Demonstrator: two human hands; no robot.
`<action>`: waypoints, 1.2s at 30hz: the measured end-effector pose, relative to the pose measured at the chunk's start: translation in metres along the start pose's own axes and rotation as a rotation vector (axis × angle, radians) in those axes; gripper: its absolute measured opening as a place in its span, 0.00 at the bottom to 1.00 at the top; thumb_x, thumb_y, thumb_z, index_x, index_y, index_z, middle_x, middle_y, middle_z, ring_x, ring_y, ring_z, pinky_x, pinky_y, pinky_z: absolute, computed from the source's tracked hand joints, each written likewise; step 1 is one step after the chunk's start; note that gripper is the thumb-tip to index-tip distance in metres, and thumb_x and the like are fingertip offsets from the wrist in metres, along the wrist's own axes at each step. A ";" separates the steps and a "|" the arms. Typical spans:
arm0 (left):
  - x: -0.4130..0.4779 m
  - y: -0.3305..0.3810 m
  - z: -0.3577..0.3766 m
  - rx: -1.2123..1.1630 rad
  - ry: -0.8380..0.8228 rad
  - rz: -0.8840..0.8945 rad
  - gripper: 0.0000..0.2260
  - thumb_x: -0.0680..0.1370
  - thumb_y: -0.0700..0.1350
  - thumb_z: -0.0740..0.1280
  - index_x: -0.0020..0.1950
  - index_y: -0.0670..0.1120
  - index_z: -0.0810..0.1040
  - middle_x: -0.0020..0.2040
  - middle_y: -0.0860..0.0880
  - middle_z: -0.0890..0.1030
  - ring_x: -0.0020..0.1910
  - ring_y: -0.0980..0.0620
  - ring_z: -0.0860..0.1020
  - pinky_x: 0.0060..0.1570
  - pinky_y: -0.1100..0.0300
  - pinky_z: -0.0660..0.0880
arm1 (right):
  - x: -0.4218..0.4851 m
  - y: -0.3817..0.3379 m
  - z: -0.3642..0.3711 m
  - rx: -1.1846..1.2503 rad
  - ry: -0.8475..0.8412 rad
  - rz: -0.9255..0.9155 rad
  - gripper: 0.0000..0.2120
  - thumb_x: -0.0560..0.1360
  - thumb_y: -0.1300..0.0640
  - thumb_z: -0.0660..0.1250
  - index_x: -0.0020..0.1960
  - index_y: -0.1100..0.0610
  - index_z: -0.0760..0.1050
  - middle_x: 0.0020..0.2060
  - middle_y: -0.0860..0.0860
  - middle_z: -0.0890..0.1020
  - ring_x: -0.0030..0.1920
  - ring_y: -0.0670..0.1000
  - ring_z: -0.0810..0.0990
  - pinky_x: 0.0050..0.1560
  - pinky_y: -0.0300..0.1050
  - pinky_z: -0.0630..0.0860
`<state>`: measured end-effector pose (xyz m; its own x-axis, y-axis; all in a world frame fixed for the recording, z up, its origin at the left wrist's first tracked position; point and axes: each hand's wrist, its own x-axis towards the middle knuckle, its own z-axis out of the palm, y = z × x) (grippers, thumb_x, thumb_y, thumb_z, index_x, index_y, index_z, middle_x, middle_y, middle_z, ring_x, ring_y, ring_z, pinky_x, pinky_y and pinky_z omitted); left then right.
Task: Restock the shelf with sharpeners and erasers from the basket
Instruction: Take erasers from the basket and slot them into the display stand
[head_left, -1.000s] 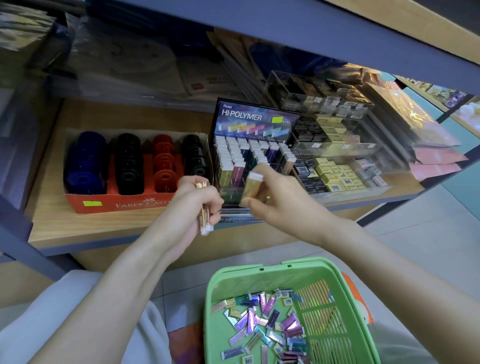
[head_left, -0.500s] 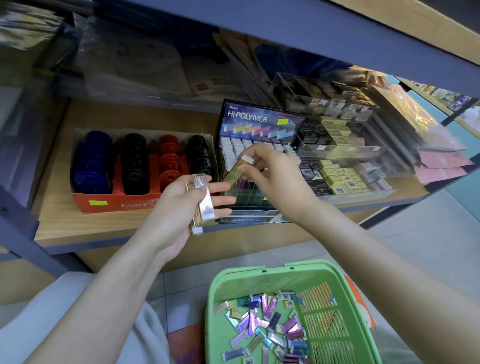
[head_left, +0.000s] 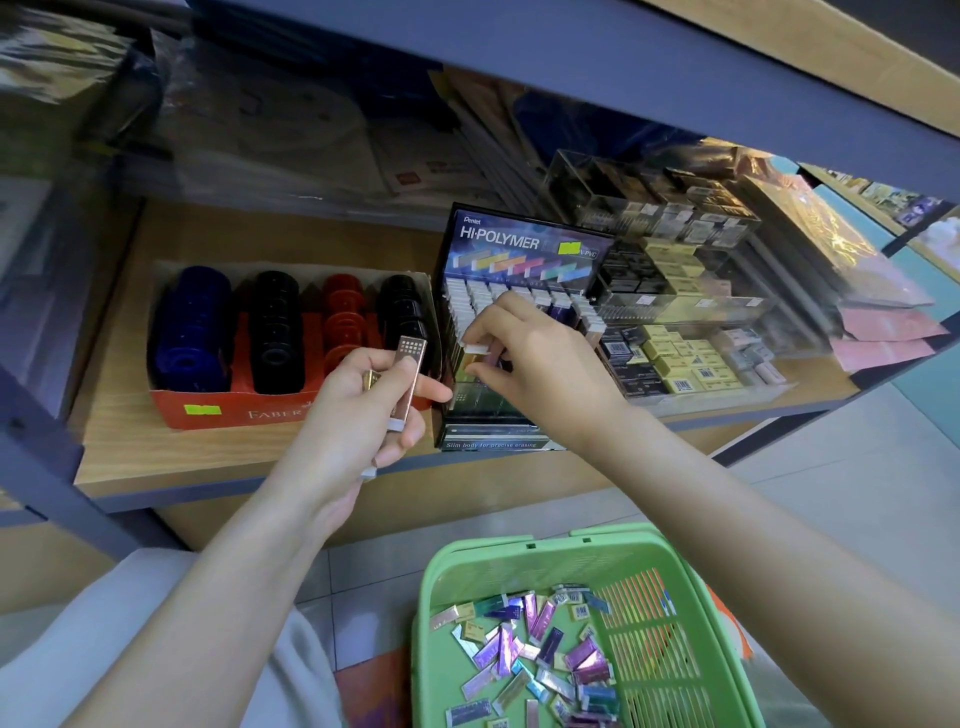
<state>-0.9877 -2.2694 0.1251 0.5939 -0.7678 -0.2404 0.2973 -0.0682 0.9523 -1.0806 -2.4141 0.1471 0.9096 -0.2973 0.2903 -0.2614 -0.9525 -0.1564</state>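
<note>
A black Hi-Polymer display box (head_left: 524, 249) stands on the wooden shelf (head_left: 218, 452), filled with rows of slim erasers. My right hand (head_left: 540, 364) pinches one slim eraser (head_left: 477, 349) by its white end, lowering it into a front-left slot of the box. My left hand (head_left: 363, 410) holds a few slim metallic erasers (head_left: 408, 379) upright just left of the box. A green basket (head_left: 691, 623) on the floor below holds several loose metallic erasers (head_left: 530, 654).
A red Faber-Castell tray (head_left: 208, 410) with blue, black and red round sharpeners sits left of the display box. Clear bins (head_left: 675, 306) of boxed erasers stand to its right. A grey shelf beam (head_left: 571, 62) runs overhead. Pink packets (head_left: 883, 338) lie far right.
My right hand moved up from in front of the box to its front-left slots with the eraser. My left hand turned and raised its erasers upright.
</note>
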 end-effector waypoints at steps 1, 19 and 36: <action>0.000 0.000 0.000 -0.011 0.004 0.006 0.09 0.82 0.45 0.58 0.56 0.40 0.71 0.29 0.51 0.80 0.17 0.58 0.62 0.23 0.67 0.61 | 0.000 0.000 0.002 -0.021 0.018 -0.010 0.10 0.71 0.62 0.72 0.50 0.59 0.76 0.47 0.53 0.76 0.44 0.54 0.80 0.34 0.50 0.77; 0.003 -0.005 -0.001 0.012 -0.040 0.047 0.09 0.81 0.43 0.61 0.54 0.49 0.80 0.26 0.50 0.61 0.22 0.56 0.56 0.24 0.64 0.51 | -0.010 -0.013 -0.016 0.510 0.109 0.334 0.11 0.81 0.56 0.59 0.49 0.59 0.78 0.41 0.55 0.81 0.41 0.51 0.79 0.47 0.52 0.78; 0.003 -0.005 0.010 -0.037 -0.070 -0.048 0.11 0.73 0.44 0.67 0.49 0.46 0.67 0.32 0.48 0.68 0.25 0.54 0.63 0.25 0.63 0.59 | -0.048 -0.023 -0.028 0.435 -0.259 0.290 0.14 0.73 0.62 0.69 0.39 0.45 0.69 0.38 0.45 0.78 0.38 0.45 0.76 0.39 0.32 0.70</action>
<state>-0.9947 -2.2772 0.1218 0.5251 -0.8070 -0.2703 0.3520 -0.0832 0.9323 -1.1270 -2.3800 0.1628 0.8840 -0.4643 -0.0541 -0.4051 -0.7033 -0.5841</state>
